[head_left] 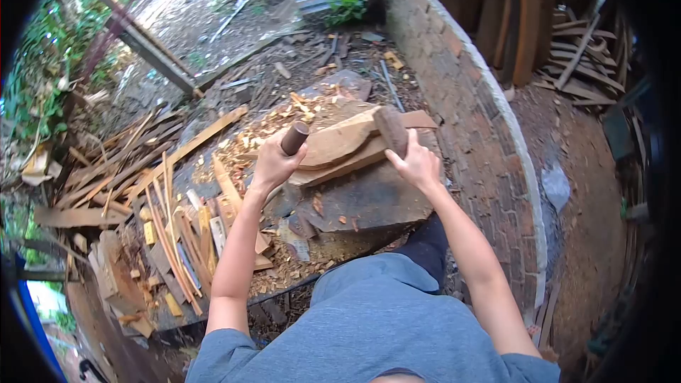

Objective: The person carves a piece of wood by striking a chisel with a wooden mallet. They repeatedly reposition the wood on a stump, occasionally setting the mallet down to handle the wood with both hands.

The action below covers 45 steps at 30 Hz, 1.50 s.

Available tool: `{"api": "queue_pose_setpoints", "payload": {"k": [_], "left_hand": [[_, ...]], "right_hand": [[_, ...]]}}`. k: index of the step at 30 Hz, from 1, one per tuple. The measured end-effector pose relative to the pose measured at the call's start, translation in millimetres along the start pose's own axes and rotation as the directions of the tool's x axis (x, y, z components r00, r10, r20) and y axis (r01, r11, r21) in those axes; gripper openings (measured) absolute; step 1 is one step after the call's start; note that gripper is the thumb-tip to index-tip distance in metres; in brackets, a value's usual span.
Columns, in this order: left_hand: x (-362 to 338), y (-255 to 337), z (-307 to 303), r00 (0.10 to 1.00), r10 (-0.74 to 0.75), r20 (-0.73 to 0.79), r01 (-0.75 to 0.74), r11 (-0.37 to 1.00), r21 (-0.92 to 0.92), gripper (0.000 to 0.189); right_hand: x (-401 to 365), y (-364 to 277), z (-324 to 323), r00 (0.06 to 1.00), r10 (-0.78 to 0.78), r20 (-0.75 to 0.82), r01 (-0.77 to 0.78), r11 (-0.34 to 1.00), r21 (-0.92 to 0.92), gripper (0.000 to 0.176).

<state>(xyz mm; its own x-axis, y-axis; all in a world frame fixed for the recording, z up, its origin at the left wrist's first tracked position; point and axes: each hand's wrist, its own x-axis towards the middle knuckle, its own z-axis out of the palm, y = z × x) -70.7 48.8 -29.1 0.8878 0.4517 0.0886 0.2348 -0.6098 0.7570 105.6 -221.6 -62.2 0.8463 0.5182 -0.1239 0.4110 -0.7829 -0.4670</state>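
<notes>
My left hand (275, 162) is closed around a dark, round wooden handle (294, 137), its blunt end pointing up; the tool's lower part is mostly hidden. In my right hand (420, 164) is what looks like a dark wooden mallet (390, 130), held upright with its grip hidden by my fingers. Between and behind both hands lies a thick, light-brown piece of wood (337, 143) with a curved, cut edge. It rests on a broad, worn wooden block (355, 198).
Wood chips (245, 131) cover the far side of the work surface. Long offcuts (186, 237) are heaped on the left. A low brick wall (472, 120) curves along the right, with stacked boards (582, 64) beyond it. A plastic bag (557, 186) lies past the wall.
</notes>
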Motion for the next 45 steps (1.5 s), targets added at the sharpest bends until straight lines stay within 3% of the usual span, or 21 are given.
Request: {"api": "queue_pose_setpoints", "payload": {"k": [1, 3, 4, 7, 11, 12, 17, 20, 24, 34, 36, 39, 41, 43, 45], "left_hand": [[-1.5, -8.2, -6.4, 1.000, -0.016, -0.012, 0.016, 1.000, 0.013, 0.028], [-4.4, -20.3, -10.3, 0.984, 0.132, -0.122, -0.105, 0.972, 0.208, 0.039], [-5.0, -36.4, -11.8, 0.995, 0.076, -0.065, -0.059, 0.971, 0.234, 0.056], [-20.1, -55.7, -6.3, 0.997, -0.065, -0.036, 0.073, 0.929, 0.363, 0.064], [-27.3, -54.7, 1.5, 0.989, -0.138, -0.058, 0.149, 0.949, 0.277, 0.071], [-27.3, -59.3, 5.9, 0.992, -0.061, -0.110, 0.089, 0.956, 0.278, 0.065], [-35.3, -67.5, 29.1, 0.961, -0.013, -0.277, 0.079, 0.971, 0.228, 0.050], [-46.6, -63.0, 36.4, 0.940, -0.084, -0.331, 0.169, 0.957, 0.237, 0.048], [-62.8, -47.9, 47.5, 0.910, -0.137, -0.391, 0.232, 0.950, 0.209, 0.047], [-61.4, -88.7, 46.2, 0.905, -0.066, -0.419, 0.119, 0.988, 0.102, 0.035], [-60.1, -88.0, 41.8, 0.927, -0.053, -0.370, 0.093, 0.992, 0.089, 0.033], [-57.9, -85.2, 33.9, 0.946, -0.112, -0.304, 0.124, 0.992, 0.020, 0.040], [-58.6, -81.8, 28.9, 0.932, -0.033, -0.362, 0.052, 0.998, 0.045, 0.042], [-56.0, -43.5, 7.3, 0.914, 0.009, -0.406, -0.008, 1.000, 0.004, 0.041], [-50.7, 0.7, -22.4, 0.939, -0.106, -0.327, 0.035, 0.976, -0.217, 0.039]], "right_hand": [[-0.1, 1.5, 3.1, 0.998, -0.024, -0.066, 0.019, 0.997, -0.080, 0.075], [-0.9, 4.2, 9.0, 0.991, -0.082, -0.103, 0.070, 0.991, -0.116, 0.073], [-1.8, 6.9, 9.5, 0.980, -0.131, -0.152, 0.106, 0.981, -0.164, 0.071], [-2.9, 6.8, 13.4, 0.977, -0.131, -0.166, 0.106, 0.983, -0.150, 0.071], [-3.0, 4.5, 14.3, 0.980, -0.113, -0.164, 0.091, 0.986, -0.136, 0.072], [-1.3, 4.8, 16.5, 0.979, -0.116, -0.170, 0.093, 0.986, -0.139, 0.072], [3.2, -5.5, 7.2, 0.988, -0.060, -0.142, 0.041, 0.990, -0.137, 0.068], [-2.1, -7.2, 11.7, 0.975, -0.086, -0.205, 0.088, 0.996, 0.003, 0.063], [-21.4, 5.3, 43.3, 0.956, -0.151, -0.250, 0.161, 0.987, 0.021, 0.060], [-22.4, 18.3, 48.4, 0.951, -0.172, -0.258, 0.204, 0.974, 0.102, 0.060], [-25.5, 20.2, 49.2, 0.960, -0.091, -0.265, 0.149, 0.967, 0.208, 0.061], [-26.0, 23.8, 49.3, 0.956, -0.046, -0.290, 0.121, 0.961, 0.247, 0.062], [-23.5, 23.0, 47.4, 0.968, -0.056, -0.244, 0.111, 0.969, 0.219, 0.063], [-19.1, 20.5, 45.4, 0.977, -0.045, -0.209, 0.085, 0.979, 0.187, 0.064], [-21.4, 21.6, 46.5, 0.973, -0.058, -0.222, 0.108, 0.970, 0.217, 0.066]]}}
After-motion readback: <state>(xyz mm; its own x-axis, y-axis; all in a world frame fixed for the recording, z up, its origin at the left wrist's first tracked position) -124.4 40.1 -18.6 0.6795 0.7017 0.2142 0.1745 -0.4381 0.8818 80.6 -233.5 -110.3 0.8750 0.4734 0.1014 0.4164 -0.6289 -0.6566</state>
